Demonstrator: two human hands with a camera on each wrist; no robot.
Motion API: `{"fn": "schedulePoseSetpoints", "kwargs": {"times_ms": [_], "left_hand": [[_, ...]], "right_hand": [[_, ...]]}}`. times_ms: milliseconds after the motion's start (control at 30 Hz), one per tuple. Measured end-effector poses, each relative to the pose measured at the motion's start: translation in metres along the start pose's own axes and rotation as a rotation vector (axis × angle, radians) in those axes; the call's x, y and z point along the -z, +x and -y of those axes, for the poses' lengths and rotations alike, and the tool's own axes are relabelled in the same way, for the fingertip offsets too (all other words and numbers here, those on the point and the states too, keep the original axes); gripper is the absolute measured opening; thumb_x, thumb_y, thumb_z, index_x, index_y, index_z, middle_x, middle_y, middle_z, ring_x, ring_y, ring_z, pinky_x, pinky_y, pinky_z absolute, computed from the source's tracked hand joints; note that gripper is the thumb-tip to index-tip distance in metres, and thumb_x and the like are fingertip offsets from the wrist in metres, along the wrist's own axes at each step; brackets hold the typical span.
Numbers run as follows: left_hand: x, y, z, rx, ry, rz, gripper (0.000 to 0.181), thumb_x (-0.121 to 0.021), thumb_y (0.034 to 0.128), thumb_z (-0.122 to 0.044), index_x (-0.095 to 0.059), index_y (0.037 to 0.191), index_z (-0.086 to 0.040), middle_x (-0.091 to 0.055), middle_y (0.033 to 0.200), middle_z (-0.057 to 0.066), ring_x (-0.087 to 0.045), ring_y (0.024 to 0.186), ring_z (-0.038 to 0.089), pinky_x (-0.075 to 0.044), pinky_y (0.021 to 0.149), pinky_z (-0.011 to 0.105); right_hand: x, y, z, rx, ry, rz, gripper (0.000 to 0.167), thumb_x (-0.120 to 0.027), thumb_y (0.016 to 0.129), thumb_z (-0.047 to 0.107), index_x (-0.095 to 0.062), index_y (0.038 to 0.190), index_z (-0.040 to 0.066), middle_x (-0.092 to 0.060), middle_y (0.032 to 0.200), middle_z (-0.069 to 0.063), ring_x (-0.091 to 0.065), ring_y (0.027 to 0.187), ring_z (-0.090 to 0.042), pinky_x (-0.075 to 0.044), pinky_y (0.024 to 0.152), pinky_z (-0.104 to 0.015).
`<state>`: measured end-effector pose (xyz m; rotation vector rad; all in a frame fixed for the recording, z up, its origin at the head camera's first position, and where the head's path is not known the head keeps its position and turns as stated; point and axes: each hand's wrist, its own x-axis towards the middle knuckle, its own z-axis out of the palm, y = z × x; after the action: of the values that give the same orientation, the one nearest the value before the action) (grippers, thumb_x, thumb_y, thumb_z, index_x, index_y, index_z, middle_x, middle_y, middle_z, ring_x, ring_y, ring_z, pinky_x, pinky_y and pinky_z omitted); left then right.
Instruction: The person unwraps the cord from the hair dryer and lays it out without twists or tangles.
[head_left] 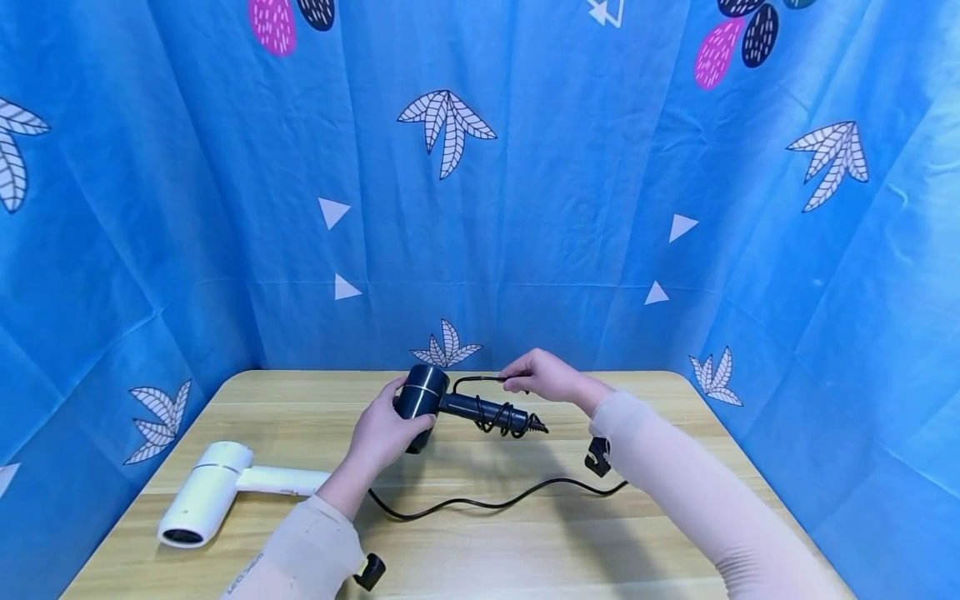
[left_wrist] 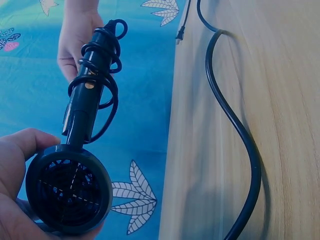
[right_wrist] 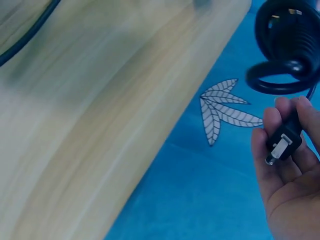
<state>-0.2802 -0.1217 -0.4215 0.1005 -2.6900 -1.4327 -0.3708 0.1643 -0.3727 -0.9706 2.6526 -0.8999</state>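
A black hair dryer point(head_left: 424, 392) is held up above the table, its handle pointing right with the cord point(left_wrist: 114, 95) wound round it in loops. My left hand point(head_left: 384, 429) grips its barrel, thumb and fingers on either side; the round grille point(left_wrist: 70, 192) faces the left wrist camera. Beyond the handle, my right hand point(head_left: 551, 377) pinches the cord's end, and a black plug point(right_wrist: 285, 142) lies against its fingers in the right wrist view. To the left, a white hair dryer point(head_left: 206, 496) lies on the table, part of its handle hidden behind my left arm.
Another black cord point(head_left: 480, 503) curves across the wooden table point(head_left: 487, 558) below the hands. A small plug point(left_wrist: 180, 35) shows near the table edge in the left wrist view. Blue patterned curtain point(head_left: 525, 208) encloses the back and sides.
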Motion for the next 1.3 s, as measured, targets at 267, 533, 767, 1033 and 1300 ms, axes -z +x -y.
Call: {"fn": "schedulePoseSetpoints", "kwargs": {"times_ms": [267,533,767,1033,1300], "left_hand": [[-0.001,-0.001,0.001,0.0,-0.008,0.0,0.088,-0.077,0.0833,-0.036,-0.033,0.156,-0.013,-0.056,0.135,0.024,-0.061,0.112,0.038,-0.055,0.083,0.051],[-0.001,0.0,0.002,0.0,-0.015,0.001,0.087,-0.077,0.0827,-0.037,-0.034,0.156,-0.014,-0.056,0.134,0.023,-0.061,0.111,0.038,-0.055,0.083,0.05],[-0.001,-0.001,0.001,0.004,-0.042,0.003,0.088,-0.078,0.0822,-0.038,-0.034,0.156,-0.016,-0.056,0.135,0.022,-0.061,0.112,0.038,-0.054,0.085,0.051],[0.0,0.0,0.002,0.003,-0.062,-0.007,0.088,-0.077,0.0831,-0.038,-0.033,0.156,-0.017,-0.054,0.137,0.022,-0.059,0.114,0.039,-0.054,0.086,0.052],[0.0,0.0,0.003,0.007,-0.068,-0.021,0.087,-0.076,0.0846,-0.036,-0.032,0.156,-0.016,-0.054,0.136,0.022,-0.059,0.114,0.038,-0.055,0.085,0.051]], "right_hand": [[-0.014,-0.003,-0.016,-0.009,0.05,-0.037,0.026,-0.065,0.097,0.011,-0.072,0.119,-0.002,-0.075,0.104,-0.011,-0.071,0.089,-0.016,-0.057,0.081,-0.033],[-0.034,-0.004,-0.038,0.007,0.089,-0.072,0.025,-0.065,0.096,0.008,-0.072,0.118,-0.003,-0.071,0.116,-0.019,-0.071,0.102,-0.024,-0.055,0.092,-0.035],[-0.049,-0.012,-0.049,0.027,0.178,-0.098,0.023,-0.063,0.092,-0.007,-0.071,0.113,-0.009,-0.072,0.109,-0.021,-0.069,0.103,-0.032,-0.054,0.092,-0.036],[-0.058,-0.021,-0.055,0.163,0.055,-0.094,0.018,-0.062,0.087,-0.011,-0.077,0.088,-0.001,-0.074,0.08,-0.009,-0.061,0.067,-0.01,-0.052,0.069,-0.025],[-0.077,-0.034,-0.051,0.003,0.072,-0.098,0.012,-0.071,0.093,0.011,-0.073,0.095,-0.001,-0.071,0.082,-0.006,-0.062,0.07,-0.013,-0.053,0.069,-0.031]]}}
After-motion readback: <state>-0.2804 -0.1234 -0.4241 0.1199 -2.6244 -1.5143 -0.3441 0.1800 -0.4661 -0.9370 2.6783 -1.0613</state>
